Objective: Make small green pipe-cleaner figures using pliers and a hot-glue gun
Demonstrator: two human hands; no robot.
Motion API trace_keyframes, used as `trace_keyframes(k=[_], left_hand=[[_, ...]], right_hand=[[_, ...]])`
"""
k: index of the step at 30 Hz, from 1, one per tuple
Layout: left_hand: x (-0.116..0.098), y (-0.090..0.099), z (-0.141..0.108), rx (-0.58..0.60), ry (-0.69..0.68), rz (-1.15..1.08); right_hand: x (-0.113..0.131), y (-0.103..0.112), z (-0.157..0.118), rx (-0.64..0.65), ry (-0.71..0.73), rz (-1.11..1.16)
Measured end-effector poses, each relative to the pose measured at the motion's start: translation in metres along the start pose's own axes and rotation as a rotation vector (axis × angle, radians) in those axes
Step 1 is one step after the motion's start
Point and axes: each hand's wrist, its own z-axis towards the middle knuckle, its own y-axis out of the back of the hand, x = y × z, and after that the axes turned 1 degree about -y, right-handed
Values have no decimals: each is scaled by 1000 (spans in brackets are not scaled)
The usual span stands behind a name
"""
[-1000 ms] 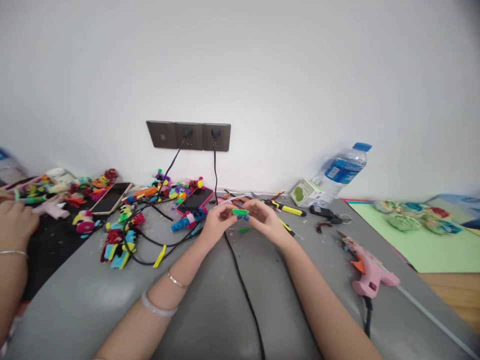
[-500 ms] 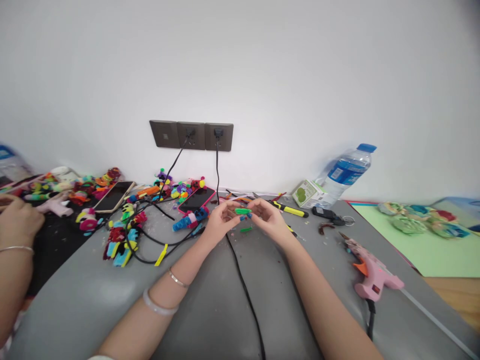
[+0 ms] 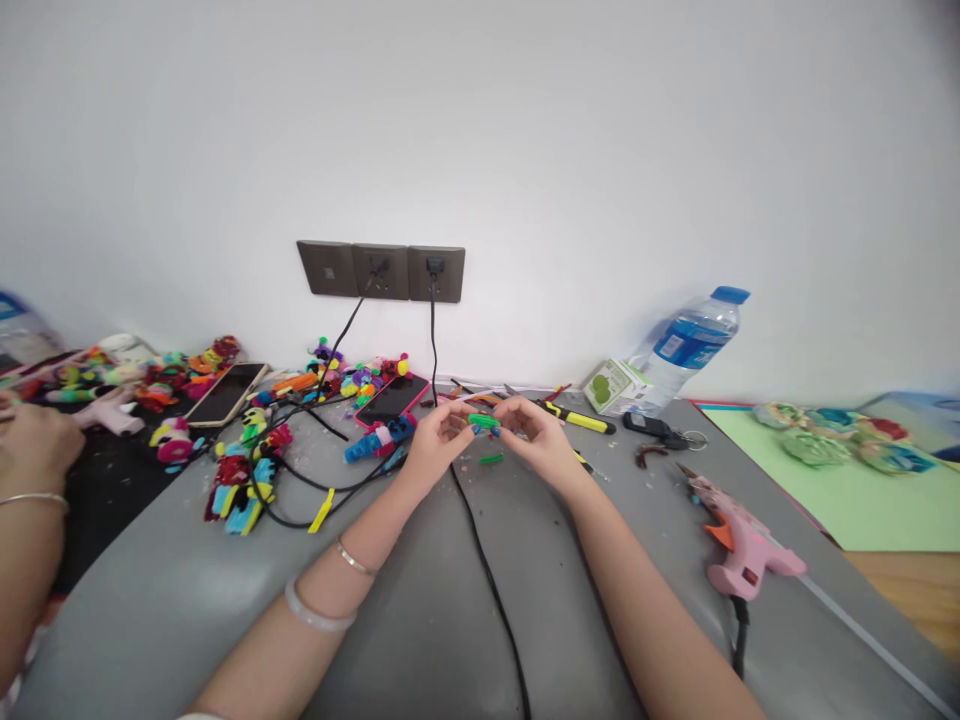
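Observation:
Between the fingertips of both hands, over the middle of the grey table [image 3: 420, 620], is a short bright green fuzzy piece [image 3: 482, 421], which looks like pipe cleaner. My left hand [image 3: 441, 437] pinches its left end, and my right hand [image 3: 531, 432] pinches the right end. Just below them a second green piece [image 3: 491, 459] lies loose on the table. A blue fuzzy figure [image 3: 379, 440] rests to the left of my left hand. Beyond my right hand lies a yellow-and-black cutter knife [image 3: 581, 417].
A pink glue gun [image 3: 750, 560] lies at the right, below keys [image 3: 656, 428]. A tilted water bottle [image 3: 694, 340] leans on the wall beside a small box [image 3: 615, 387]. Black cables [image 3: 487, 570] cross the table. Phones and several fuzzy figures lie left, near another person's hand [image 3: 41, 440].
My fingers have shifted slightly around the green piece, both hands staying in place. The other person's hand at the left has moved a little.

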Motion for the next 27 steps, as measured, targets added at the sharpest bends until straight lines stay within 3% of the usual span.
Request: trace_keyframes(k=[13,27], left_hand=[[2,-1,-1,-34,-25,45],[4,0,-1,28,45,1]], right_hand=[[7,0,1,-30,5,-48],[10,-4,0,-14,150,-62]])
